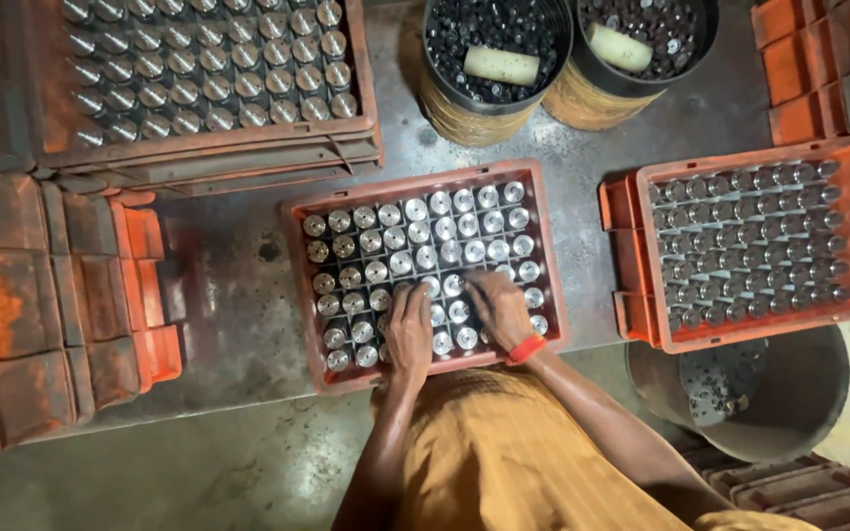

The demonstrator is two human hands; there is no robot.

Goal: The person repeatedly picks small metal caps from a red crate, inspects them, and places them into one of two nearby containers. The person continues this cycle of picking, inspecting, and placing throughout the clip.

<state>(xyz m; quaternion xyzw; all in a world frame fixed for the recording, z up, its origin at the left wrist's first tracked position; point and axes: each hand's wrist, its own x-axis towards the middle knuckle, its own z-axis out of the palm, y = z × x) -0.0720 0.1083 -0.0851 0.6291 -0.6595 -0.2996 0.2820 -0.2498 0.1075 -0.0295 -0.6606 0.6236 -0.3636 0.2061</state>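
Observation:
An orange plastic crate sits on the grey metal table right in front of me, filled with rows of upright shiny metal cylinders. My left hand rests palm down on the cylinders in the crate's near rows, fingers together. My right hand, with a red band at the wrist, lies just beside it on the near right rows, fingers curled over the cylinder tops. Whether either hand grips a cylinder is hidden under the fingers.
A second full crate stands at right, another at back left on stacked crates. Two round bins of small dark parts, each with a pale scoop, stand at the back. Empty orange crates are stacked left; a grey bucket sits lower right.

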